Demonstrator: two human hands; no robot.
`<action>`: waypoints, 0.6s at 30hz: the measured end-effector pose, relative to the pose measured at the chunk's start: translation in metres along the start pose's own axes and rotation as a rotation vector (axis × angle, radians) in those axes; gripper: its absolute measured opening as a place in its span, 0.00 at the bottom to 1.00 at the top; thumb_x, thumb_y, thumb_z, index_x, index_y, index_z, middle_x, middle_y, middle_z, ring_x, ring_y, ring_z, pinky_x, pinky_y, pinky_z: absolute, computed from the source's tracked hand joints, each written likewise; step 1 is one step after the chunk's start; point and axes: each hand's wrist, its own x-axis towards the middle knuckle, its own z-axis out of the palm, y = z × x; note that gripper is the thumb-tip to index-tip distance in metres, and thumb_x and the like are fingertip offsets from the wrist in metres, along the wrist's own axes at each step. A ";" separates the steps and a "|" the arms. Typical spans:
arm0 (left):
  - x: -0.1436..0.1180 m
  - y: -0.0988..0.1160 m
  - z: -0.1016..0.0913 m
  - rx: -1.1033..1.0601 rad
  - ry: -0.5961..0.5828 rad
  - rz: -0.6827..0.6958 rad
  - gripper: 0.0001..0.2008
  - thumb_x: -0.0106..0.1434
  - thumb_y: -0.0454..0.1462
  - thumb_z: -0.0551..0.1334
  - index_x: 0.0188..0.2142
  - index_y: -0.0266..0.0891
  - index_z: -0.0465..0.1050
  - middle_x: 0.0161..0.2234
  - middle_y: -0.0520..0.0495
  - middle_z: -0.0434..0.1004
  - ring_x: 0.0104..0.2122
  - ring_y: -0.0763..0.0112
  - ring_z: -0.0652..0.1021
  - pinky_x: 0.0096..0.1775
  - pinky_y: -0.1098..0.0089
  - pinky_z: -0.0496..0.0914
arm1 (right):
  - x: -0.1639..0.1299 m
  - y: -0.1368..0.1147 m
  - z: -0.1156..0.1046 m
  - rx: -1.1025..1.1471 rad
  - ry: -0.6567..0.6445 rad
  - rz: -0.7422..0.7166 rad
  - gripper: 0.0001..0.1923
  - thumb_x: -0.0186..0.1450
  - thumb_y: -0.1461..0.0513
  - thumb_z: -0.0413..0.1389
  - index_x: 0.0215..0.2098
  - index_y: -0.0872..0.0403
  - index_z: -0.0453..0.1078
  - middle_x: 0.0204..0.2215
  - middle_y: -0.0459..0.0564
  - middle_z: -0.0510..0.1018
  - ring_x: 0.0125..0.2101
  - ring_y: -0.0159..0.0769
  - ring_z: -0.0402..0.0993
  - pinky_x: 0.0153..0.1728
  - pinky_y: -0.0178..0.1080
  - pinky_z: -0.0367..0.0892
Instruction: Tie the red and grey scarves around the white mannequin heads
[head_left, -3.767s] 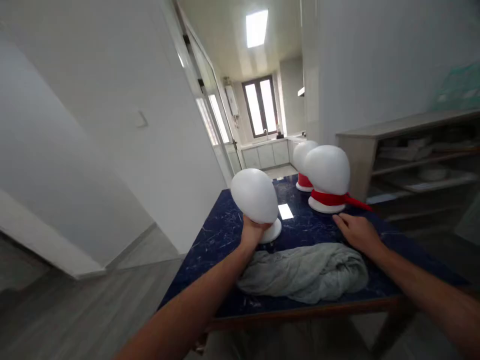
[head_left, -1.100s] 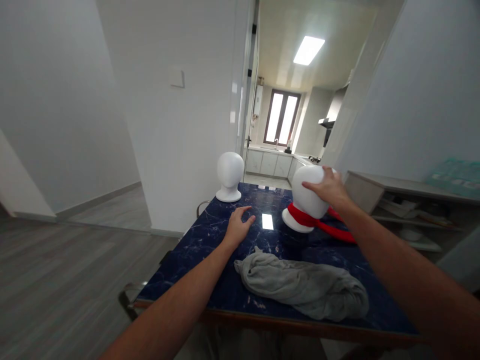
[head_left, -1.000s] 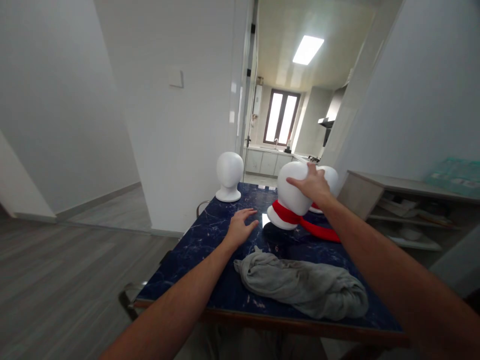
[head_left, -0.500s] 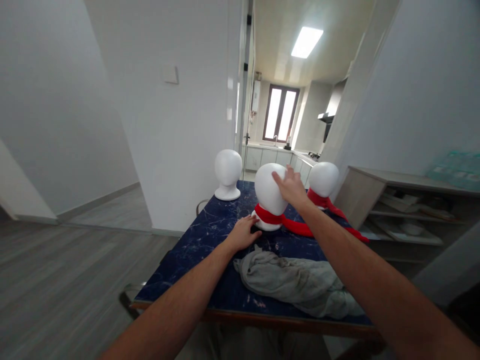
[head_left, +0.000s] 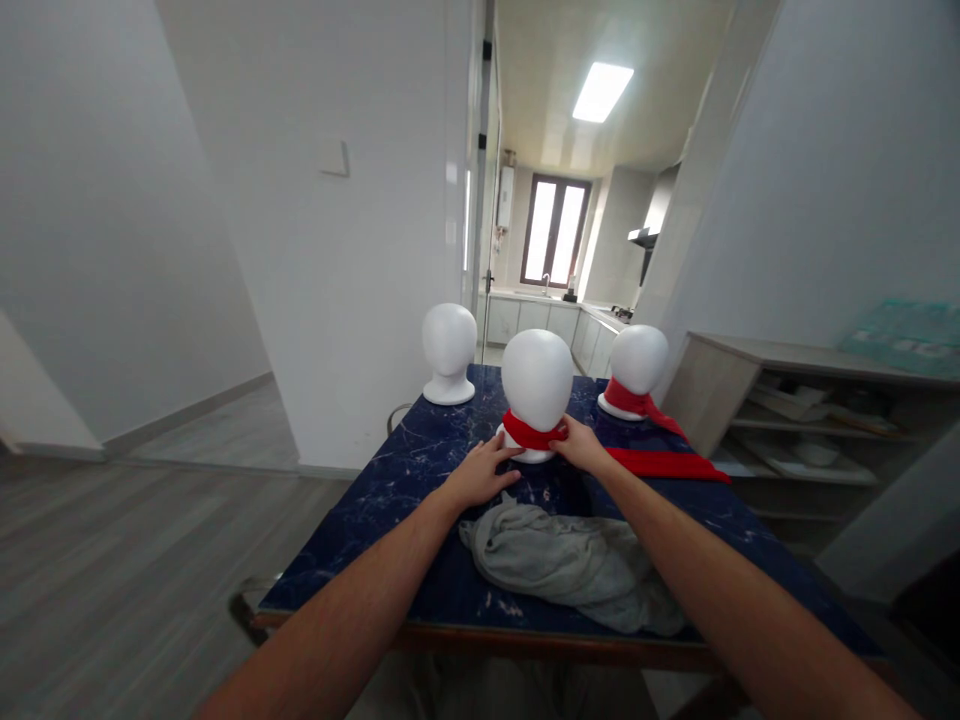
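Note:
A white mannequin head (head_left: 536,375) stands upright in the middle of the table, with a red scarf (head_left: 529,433) wrapped about its neck. The scarf's tail runs off to the right across the tabletop. Against the lower left of the neck and base rests my left hand (head_left: 484,473), its fingers spread and the thumb apart. At the neck's right side my right hand (head_left: 583,446) pinches the scarf. A crumpled grey cloth (head_left: 555,560) lies on the table in front of both hands.
On the dark blue marbled table (head_left: 360,510), a bare mannequin head (head_left: 449,345) stands back left. Another mannequin head (head_left: 638,360) with a red scarf around its neck is back right. An open shelf unit (head_left: 705,385) stands to the right of the table.
My right hand has come down from the head's upper right side to the scarf at the neck. My left hand stays by the base. The view has shifted slightly.

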 end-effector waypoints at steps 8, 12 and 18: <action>0.001 0.003 -0.002 0.066 -0.066 -0.055 0.26 0.73 0.47 0.60 0.69 0.55 0.67 0.75 0.40 0.55 0.74 0.51 0.57 0.70 0.42 0.51 | -0.020 0.001 -0.019 0.190 -0.061 0.050 0.10 0.58 0.55 0.63 0.31 0.53 0.71 0.29 0.47 0.81 0.30 0.37 0.75 0.35 0.38 0.69; 0.001 0.003 -0.002 0.088 -0.078 -0.056 0.27 0.73 0.45 0.60 0.70 0.57 0.65 0.75 0.41 0.54 0.74 0.53 0.55 0.70 0.43 0.51 | -0.058 -0.006 -0.053 0.449 -0.085 0.018 0.20 0.55 0.48 0.68 0.28 0.53 0.68 0.42 0.50 0.83 0.38 0.39 0.76 0.42 0.39 0.70; 0.001 0.005 -0.003 0.107 -0.080 -0.061 0.27 0.73 0.43 0.59 0.70 0.59 0.65 0.75 0.42 0.53 0.74 0.51 0.57 0.70 0.41 0.51 | -0.127 -0.011 -0.096 0.436 -0.058 0.058 0.26 0.58 0.41 0.67 0.30 0.52 0.67 0.32 0.48 0.81 0.35 0.38 0.75 0.41 0.38 0.68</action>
